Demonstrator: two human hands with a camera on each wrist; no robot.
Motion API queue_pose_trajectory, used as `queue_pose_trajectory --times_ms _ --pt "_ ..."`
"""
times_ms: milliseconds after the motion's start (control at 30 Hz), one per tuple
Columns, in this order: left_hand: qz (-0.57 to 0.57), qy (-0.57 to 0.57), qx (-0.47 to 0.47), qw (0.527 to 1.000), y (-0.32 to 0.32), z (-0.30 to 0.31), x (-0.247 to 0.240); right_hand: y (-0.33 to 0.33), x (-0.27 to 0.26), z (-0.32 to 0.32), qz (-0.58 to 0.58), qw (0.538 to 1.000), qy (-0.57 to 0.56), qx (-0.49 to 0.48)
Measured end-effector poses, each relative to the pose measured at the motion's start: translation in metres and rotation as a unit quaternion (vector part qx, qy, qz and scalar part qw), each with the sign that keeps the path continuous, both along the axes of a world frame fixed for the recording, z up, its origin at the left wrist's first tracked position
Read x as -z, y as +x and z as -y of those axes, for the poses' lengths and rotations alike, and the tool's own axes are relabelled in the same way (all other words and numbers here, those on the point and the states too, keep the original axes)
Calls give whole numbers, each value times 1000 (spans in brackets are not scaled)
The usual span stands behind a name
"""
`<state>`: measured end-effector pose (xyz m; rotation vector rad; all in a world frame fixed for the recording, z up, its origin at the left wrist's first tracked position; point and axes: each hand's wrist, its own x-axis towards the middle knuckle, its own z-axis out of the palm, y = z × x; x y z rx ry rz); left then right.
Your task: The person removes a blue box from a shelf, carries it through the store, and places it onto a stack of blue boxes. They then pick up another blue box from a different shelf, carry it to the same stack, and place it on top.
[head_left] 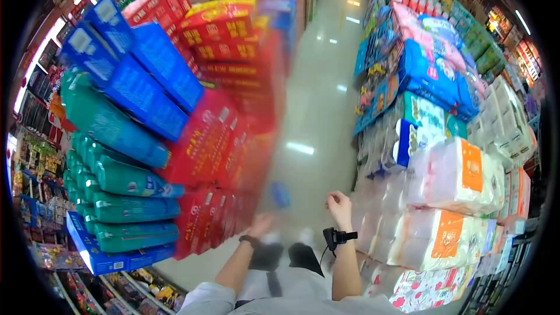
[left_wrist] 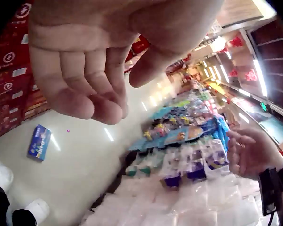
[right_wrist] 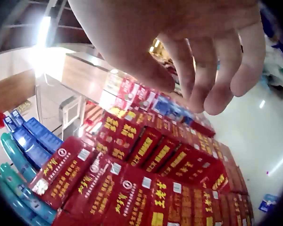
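My left hand (head_left: 262,224) hangs low beside the stack of red boxes (head_left: 224,157), blurred in the head view. Its fingers (left_wrist: 75,101) are loosely bent with nothing between them in the left wrist view. Over the aisle, near the wrapped paper packs, my right hand (head_left: 339,207) is raised, a black camera strapped to its wrist. The right wrist view shows its relaxed fingers (right_wrist: 217,96) bent downward, holding nothing. On the floor ahead of my feet lies a blue box (left_wrist: 39,142) with white print, apart from both hands.
Green bottles (head_left: 137,204) and upright blue boxes (head_left: 146,87) stand left of the red stack. Tissue packs (head_left: 443,175) with orange labels line the right side. A shiny floor aisle (head_left: 321,70) runs ahead between the displays. White shoes (left_wrist: 37,210) stand below.
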<state>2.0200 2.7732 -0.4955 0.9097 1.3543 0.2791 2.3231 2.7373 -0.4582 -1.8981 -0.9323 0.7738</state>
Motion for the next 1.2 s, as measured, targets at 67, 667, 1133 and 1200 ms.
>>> queue_pose_trajectory --times_ms 67,667,1133,1200 --pt "-79 -34 -18 996 -15 5 34 -7 58 10 -2 1000 -16 -12" --pt "-165 -145 -33 975 -69 -29 252 -79 302 55 -134 963 -232 22" --pt "-227 -17 141 964 -74 -73 525 -86 464 0 -106 934 -339 -46" --pt "-220 -73 149 961 -43 -105 532 -89 504 -15 -115 927 -352 -66"
